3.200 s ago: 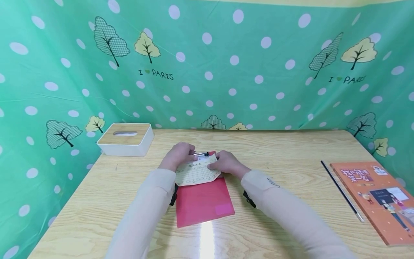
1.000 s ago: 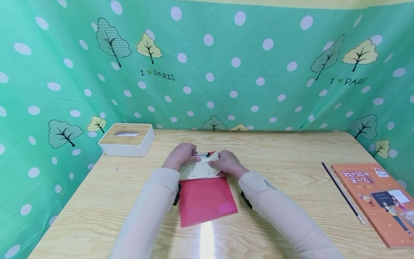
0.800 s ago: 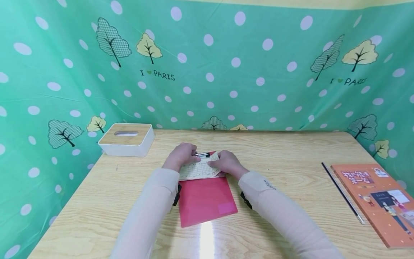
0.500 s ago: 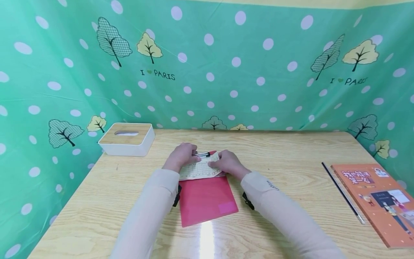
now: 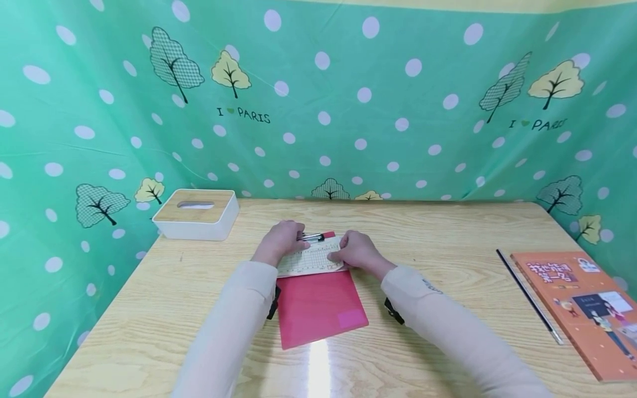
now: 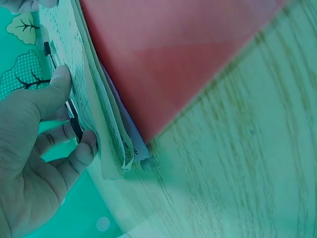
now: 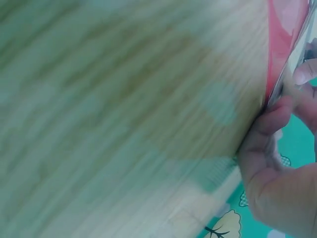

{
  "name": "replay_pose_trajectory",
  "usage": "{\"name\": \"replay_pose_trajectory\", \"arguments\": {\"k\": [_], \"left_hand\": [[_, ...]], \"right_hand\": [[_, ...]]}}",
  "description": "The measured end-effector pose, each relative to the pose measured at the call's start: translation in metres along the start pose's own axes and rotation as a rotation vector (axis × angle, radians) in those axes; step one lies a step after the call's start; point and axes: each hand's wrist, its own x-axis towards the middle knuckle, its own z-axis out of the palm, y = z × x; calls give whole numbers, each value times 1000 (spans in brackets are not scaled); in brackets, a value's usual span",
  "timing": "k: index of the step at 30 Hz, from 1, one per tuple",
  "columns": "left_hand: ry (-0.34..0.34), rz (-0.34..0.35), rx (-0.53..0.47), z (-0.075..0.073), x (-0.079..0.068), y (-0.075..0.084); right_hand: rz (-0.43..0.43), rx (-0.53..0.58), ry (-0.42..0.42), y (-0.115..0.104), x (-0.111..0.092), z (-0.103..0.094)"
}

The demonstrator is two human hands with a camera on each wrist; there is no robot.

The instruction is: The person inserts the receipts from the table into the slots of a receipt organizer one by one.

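Observation:
A red folder [image 5: 320, 309] lies on the table, a metal and black clip [image 5: 313, 237] across its far end. Printed paper sheets [image 5: 311, 260] cover its upper part, their lower edges fanned slightly apart in the left wrist view. My left hand [image 5: 282, 241] holds the clip at its left end, thumb on the paper side and fingers curled on the far side. At the right edge of the sheets, my right hand [image 5: 360, 251] pinches the paper between thumb and fingers. How the sheets sit under the clip is hidden.
A white tissue box [image 5: 196, 214] with a wooden lid stands at the back left. On the right lie a dark pencil [image 5: 530, 297] and an orange book [image 5: 577, 309]. A green patterned curtain [image 5: 348, 110] hangs behind the wooden table [image 5: 428, 232].
The sheets have slid up the folder towards the clip. Most recently my right hand has shifted slightly right, and more red shows at the top right corner. My left hand stays by the clip.

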Motion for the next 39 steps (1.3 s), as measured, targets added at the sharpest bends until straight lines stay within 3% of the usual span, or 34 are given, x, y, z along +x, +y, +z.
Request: {"name": "replay_pose_trajectory", "arguments": {"k": [10, 23, 39], "left_hand": [[0, 4, 4, -2, -3, 2], [5, 21, 10, -1, -1, -1], [11, 35, 34, -3, -2, -1]], "right_hand": [[-5, -84, 75, 2, -3, -1], [10, -78, 111, -1, -1, 4], [75, -181, 76, -13, -1, 4]]}}
